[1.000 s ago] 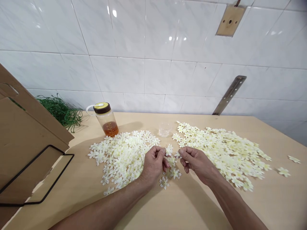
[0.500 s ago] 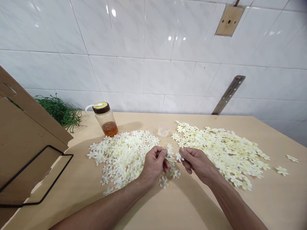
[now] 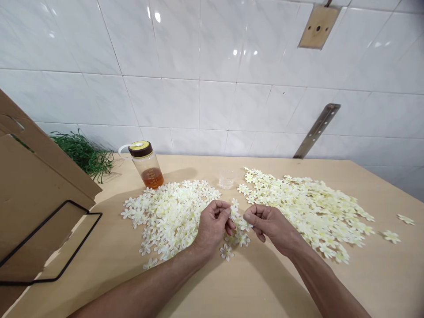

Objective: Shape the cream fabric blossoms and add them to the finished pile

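Note:
My left hand [image 3: 212, 227] is closed in a pinch, with a white artificial flower [image 3: 234, 212] at its fingertips. Facing it across a narrow gap, my right hand [image 3: 272, 226] pinches another artificial flower [image 3: 245, 225], partly hidden by the thumb. A few loose flowers [image 3: 240, 239] lie beneath the fingertips, and a single flower [image 3: 227, 252] rests nearer to me. Beside my left hand spreads a heap of white flowers [image 3: 172, 214]. A flatter, yellower spread of flowers [image 3: 308, 207] lies beyond my right hand.
A bottle of amber liquid [image 3: 152, 176] and a small clear cup [image 3: 226, 180] stand behind the flowers. On the left are a cardboard box [image 3: 39, 190], a black wire frame [image 3: 74, 251] and green artificial stems [image 3: 82, 152]. A tiled wall [image 3: 212, 106] backs the table.
My right hand has shifted slightly left and down with its flower, closer to the left fingertips. My left hand stays almost in place.

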`<state>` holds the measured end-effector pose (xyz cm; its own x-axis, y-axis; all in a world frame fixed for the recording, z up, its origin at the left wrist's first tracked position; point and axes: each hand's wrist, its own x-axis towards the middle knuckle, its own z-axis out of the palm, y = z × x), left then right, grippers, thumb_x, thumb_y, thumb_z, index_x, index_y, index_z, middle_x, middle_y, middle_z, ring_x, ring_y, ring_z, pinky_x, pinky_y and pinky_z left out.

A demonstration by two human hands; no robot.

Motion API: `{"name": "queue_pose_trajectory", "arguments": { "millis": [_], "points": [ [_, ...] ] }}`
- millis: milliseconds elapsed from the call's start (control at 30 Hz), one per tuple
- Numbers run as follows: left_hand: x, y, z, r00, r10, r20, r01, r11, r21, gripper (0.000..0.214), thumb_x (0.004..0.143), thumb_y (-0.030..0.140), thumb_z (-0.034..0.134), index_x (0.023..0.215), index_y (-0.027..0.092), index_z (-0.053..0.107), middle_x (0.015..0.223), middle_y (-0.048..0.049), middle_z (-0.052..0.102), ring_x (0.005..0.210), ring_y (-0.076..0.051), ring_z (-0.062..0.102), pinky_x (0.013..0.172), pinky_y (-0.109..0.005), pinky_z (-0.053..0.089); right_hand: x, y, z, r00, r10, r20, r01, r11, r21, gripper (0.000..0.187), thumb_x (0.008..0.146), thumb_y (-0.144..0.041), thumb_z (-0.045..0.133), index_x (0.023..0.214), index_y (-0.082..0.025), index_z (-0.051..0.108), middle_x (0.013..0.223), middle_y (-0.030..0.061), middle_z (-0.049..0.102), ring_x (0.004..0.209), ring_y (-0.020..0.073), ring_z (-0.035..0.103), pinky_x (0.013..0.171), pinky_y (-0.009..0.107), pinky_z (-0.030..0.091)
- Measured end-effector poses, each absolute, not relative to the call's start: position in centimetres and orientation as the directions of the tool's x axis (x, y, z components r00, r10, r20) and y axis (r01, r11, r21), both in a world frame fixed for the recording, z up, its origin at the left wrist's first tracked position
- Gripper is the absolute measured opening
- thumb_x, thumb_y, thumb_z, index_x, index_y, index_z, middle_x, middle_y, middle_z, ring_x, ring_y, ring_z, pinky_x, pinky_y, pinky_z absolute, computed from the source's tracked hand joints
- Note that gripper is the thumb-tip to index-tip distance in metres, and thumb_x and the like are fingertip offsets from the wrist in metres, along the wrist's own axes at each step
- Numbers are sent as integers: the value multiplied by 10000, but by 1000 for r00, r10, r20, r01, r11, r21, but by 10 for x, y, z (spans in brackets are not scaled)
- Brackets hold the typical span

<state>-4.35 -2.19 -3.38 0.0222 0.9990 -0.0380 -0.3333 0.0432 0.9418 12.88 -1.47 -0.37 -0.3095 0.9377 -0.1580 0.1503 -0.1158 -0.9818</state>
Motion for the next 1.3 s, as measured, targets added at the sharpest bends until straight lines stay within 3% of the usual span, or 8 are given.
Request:
{"name": "queue_pose_trajectory", "arguments": {
  "millis": [200,433,700,833,900,1033,1167,1300],
  "points": [
    [-43,-27,-32,30,999,27,-263,-18,964,208,824,320,616,929,156,543,536,28,582,431,-98,519,438,-205,442,123,-17,-8,-340,924,-176,119,-143,-983,442,730,-490,723,1002,-165,597,508,-90,399,395,62,358,353,186,327],
    [-42,-33,-32,40,995,90,-196,-80,977,218,843,349,599,949,162,558,557,26,571,471,-89,522,473,-190,444,120,-16,-11,-358,918,-169,135,-128,-982,352,742,-495,699,747,-149,637,519,-51,459,411,57,364,365,188,349],
    [-43,-36,-22,-25,995,101,-148,-104,984,236,855,388,570,962,177,563,545,39,515,447,-86,475,443,-182,390,122,-17,-7,-334,932,-142,62,-129,-990,350,700,-489,740,727,-165,609,514,-68,439,410,61,378,369,190,353],
    [-45,-54,-5,37,968,247,-4,-247,969,160,878,326,536,931,187,597,626,3,536,521,-104,480,500,-209,399,128,-14,-8,-250,957,-144,73,-129,-989,355,689,-491,749,687,-181,576,495,-63,454,416,78,406,382,201,362],
    [-45,-68,2,263,904,336,94,-371,924,177,890,288,498,876,187,643,652,-38,583,567,-137,522,569,-253,448,130,-12,-9,-197,971,-133,124,-110,-986,358,714,-504,724,669,-180,579,481,-52,476,408,84,424,404,215,382],
    [-38,-88,3,706,586,397,108,-644,757,227,888,258,486,930,212,703,785,-95,688,724,-205,639,716,-323,514,127,-13,-5,-176,977,-121,162,-93,-982,340,764,-503,678,740,-164,663,493,-28,532,429,98,478,463,243,444],
    [-30,-88,-7,805,367,466,2,-787,617,248,905,280,499,1100,237,646,1076,-70,698,1048,-204,627,948,-323,473,120,-18,0,-334,933,-138,155,-90,-984,442,772,-491,672,1070,-165,676,619,12,625,497,128,535,459,268,479],
    [-31,-75,-15,770,433,469,255,-882,396,380,917,361,488,1219,141,558,1236,-153,615,1317,-274,413,1126,-466,250,125,-14,-1,-112,989,-101,272,-67,-960,439,766,-477,671,1093,-185,664,607,-12,601,435,97,460,397,236,413]
  ]
}}
